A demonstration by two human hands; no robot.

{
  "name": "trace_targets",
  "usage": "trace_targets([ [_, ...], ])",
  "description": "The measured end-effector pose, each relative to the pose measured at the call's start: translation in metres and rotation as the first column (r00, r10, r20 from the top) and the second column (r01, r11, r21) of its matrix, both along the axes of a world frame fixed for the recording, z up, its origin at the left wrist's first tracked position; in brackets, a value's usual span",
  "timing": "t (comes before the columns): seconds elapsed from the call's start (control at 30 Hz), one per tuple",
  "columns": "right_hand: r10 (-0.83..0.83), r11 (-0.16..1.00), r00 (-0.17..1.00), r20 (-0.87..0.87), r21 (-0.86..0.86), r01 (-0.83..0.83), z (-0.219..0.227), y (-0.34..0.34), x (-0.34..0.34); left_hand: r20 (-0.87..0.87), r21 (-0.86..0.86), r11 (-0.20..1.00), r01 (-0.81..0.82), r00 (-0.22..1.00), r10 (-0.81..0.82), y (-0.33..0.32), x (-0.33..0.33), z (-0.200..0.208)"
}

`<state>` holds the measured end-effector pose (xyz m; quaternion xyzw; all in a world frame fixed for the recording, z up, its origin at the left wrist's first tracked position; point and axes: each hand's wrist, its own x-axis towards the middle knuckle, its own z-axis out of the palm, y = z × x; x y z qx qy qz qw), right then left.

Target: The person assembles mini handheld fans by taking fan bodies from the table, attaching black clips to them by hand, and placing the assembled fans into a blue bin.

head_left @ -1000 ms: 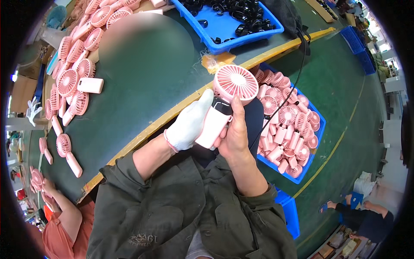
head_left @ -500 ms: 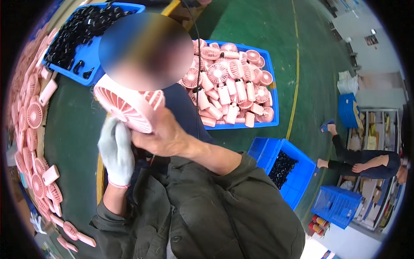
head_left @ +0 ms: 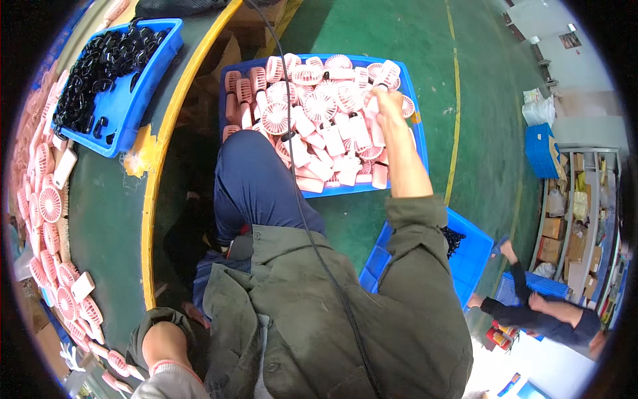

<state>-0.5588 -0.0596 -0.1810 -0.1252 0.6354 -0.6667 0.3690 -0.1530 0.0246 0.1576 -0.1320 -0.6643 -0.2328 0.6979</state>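
Now gripping one pink fan (head_left: pixel 387 75) in the right hand (head_left: pixel 389 100), pointing ahead lengthwise, head foremost, over one fan-heaped blue bin (head_left: pixel 349 190), impossible to read the left hand (head_left: pixel 171 384) (cropped below!)

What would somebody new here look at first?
Probably the heap of pink fans in the blue bin at top centre. The right hand grips one pink fan near the bin's right side. Next might come black parts in a blue tray, on the green table at upper left.
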Motion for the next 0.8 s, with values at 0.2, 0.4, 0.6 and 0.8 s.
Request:
trace_targets([
  [0.2,-0.26,0.964,0.965,-0.021,0.055,0.261,-0.023,-0.041,-0.07,0.166,0.014,0.987,0.158,0.973,-0.158,0.026,0.011,-0.01],
  [0.4,-0.186,0.942,0.947,-0.26,0.228,0.247,-0.031,-0.027,-0.069,0.067,-0.029,0.945,0.326,0.944,-0.324,0.022,0.005,-0.008],
  [0.6,0.011,0.97,0.924,-0.382,0.227,0.083,-0.02,-0.019,-0.038,-0.023,-0.163,0.966,0.2,0.978,-0.206,0.024,0.02,0.001],
  [0.8,0.136,0.983,0.84,-0.525,0.176,-0.05,0.031,-0.018,0.002,-0.079,-0.236,0.972,-0.006,0.997,-0.013,0.027,0.066,0.007],
])
